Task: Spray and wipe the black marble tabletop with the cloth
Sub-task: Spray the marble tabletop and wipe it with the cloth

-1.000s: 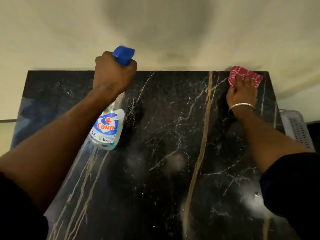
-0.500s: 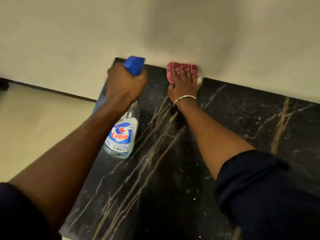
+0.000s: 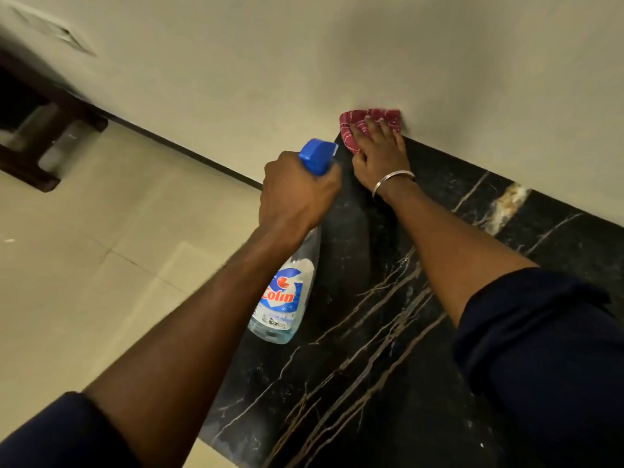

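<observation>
At far left a piece of dark wooden furniture [image 3: 30, 136] stands on a pale tiled floor [image 3: 84, 282]; moving right, the person's left hand [image 3: 297, 194] holds a clear spray bottle [image 3: 287, 298] in the air over the table's left edge, fingers curled tight round its neck just under the blue trigger head [image 3: 317, 155]; whether a finger rests on the trigger cannot be told; the bottle looks like light plastic, part full, and the neck seems the sensible place to grip it; just beside it the right hand [image 3: 380, 157], a metal bangle [image 3: 393, 182] at the wrist, lies flat on a red cloth [image 3: 368, 118], fingers straight and slightly spread, pressing it onto the far left corner of the black marble tabletop [image 3: 371, 383]; the cloth looks soft, thin and limp, likely to bunch unless pinned under a flat palm; the marble looks hard, polished and probably slick where wet; the cream wall [image 3: 337, 45] meets the table's back edge and touches the cloth, so strokes cannot go farther back; the bottle hand, close on the left, may crowd a sweep that way.
</observation>
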